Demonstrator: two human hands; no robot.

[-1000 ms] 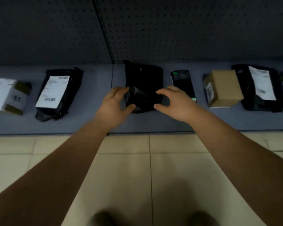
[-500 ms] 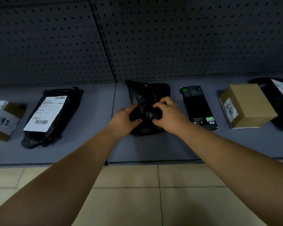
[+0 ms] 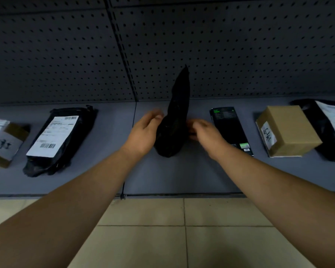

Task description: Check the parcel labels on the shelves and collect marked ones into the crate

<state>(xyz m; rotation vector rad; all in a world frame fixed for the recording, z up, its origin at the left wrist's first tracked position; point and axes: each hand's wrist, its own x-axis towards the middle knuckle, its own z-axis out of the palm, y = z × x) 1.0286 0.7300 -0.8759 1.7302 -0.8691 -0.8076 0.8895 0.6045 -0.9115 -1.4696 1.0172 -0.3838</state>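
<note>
A black plastic parcel bag stands on edge at the middle of the grey shelf, its thin side toward me and no label showing. My left hand holds its left side, thumb and fingers curled against the plastic. My right hand grips its right side, fingertips hidden behind the bag. To the left lies a black bag with a white barcode label. Right of the held bag lies a slim black box, then a brown carton with handwriting on its label. No crate is in view.
A carton with a white label sits at the far left, and another black labelled bag at the far right. A dark pegboard wall backs the shelf. Beige floor tiles lie below the shelf's front edge.
Both hands closed on the flat black bag and tipped it up from lying flat onto its edge. The view moved closer to the shelf.
</note>
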